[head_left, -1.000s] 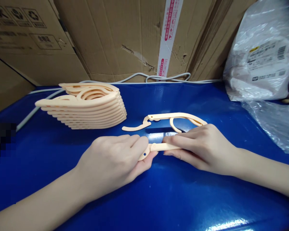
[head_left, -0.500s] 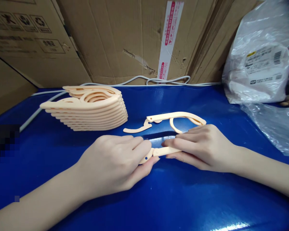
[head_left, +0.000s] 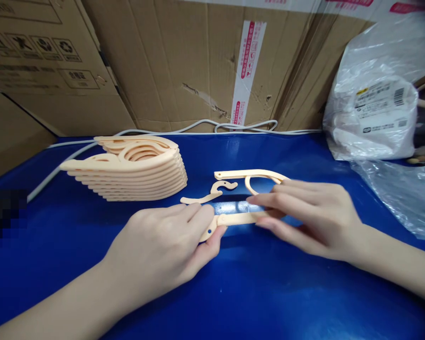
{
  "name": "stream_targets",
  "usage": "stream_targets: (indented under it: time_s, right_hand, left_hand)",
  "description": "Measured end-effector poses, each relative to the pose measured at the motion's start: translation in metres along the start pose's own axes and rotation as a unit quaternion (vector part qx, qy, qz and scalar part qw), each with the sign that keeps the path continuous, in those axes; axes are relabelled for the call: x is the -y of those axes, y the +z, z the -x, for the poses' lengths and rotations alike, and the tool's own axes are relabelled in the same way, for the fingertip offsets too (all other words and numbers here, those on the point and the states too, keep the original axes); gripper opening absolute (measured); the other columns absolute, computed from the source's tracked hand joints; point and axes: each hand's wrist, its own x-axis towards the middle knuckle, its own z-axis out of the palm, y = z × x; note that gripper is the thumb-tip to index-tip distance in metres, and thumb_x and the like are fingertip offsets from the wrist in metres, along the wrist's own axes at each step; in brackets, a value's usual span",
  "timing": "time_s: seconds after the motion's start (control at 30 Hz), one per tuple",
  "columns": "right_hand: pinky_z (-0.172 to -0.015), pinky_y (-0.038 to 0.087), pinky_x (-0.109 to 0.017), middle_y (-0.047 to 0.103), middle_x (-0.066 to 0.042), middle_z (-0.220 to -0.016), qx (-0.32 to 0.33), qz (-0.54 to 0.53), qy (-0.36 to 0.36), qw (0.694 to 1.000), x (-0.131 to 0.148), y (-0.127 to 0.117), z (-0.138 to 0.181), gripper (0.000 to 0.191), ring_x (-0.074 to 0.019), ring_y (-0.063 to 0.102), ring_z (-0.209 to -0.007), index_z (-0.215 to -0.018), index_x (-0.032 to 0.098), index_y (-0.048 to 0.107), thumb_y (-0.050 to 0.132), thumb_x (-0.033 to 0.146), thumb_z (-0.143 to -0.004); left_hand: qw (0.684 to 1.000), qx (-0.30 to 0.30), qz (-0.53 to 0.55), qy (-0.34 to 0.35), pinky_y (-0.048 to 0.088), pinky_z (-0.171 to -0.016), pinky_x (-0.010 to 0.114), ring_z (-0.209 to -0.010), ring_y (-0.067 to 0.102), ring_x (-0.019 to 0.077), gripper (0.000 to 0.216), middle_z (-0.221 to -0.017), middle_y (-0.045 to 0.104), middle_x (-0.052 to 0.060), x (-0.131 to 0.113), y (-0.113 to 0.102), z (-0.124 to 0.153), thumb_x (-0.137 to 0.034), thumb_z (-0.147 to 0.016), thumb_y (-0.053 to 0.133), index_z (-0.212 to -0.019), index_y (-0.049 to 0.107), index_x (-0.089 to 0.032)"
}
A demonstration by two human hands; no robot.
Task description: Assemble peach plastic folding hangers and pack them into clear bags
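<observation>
A cream plastic folding clothes hanger (head_left: 241, 218) is held low over the blue surface. My left hand (head_left: 170, 236) is closed around its left end, with thumb and index finger pinching by a rounded joint that has a small hole. My right hand (head_left: 308, 217) grips the bar's right part between thumb and fingers, hiding that end. Just behind, a second long cream arm (head_left: 251, 174) with a curved loop runs rightward behind my right fingers. A hook-shaped cream piece (head_left: 216, 191) shows between that arm and my left hand. Whether these parts are joined is hidden.
At the left is a neat stack of matching cream hangers (head_left: 127, 174). A white cable (head_left: 184, 130) runs along the back, before cardboard boxes (head_left: 184, 61). A clear plastic bag with a label (head_left: 375, 108) stands at the right, its loose film (head_left: 400, 198) spread forward.
The hook piece now shows its curled end, apart from the far arm's left end. My right hand has shifted slightly right along the bar. The whole view has tilted up a little.
</observation>
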Motion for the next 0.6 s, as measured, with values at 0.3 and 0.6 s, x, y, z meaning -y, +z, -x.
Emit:
stream_targets:
  time_s: [0.3,0.6]
  right_hand:
    - [-0.087,0.051,-0.04,0.071,-0.011,-0.12,0.02,-0.032,0.104,0.994,-0.038,-0.001,-0.004,0.031,-0.0255,0.066,-0.103,-0.08,0.019,0.073,0.053,0.03,-0.102]
    - [-0.079,0.049,-0.036,0.073,-0.01,-0.101,0.108,-0.048,0.099,0.988,-0.039,0.006,-0.001,0.027,-0.0228,0.066,-0.09,-0.104,0.019,0.073,0.047,0.023,-0.101]
  left_hand:
    - [1.0,0.011,0.003,0.003,0.03,-0.049,0.031,-0.047,0.05,0.0153,0.027,-0.058,0.05,-0.005,0.004,0.002,0.002,-0.027,-0.103,0.044,-0.076,0.044,-0.023]
    - [0.981,0.093,0.144,0.094,0.034,-0.069,0.036,-0.075,0.046,0.0211,0.027,-0.081,0.055,0.002,-0.001,0.002,-0.002,-0.026,-0.106,0.036,-0.082,0.049,-0.02]
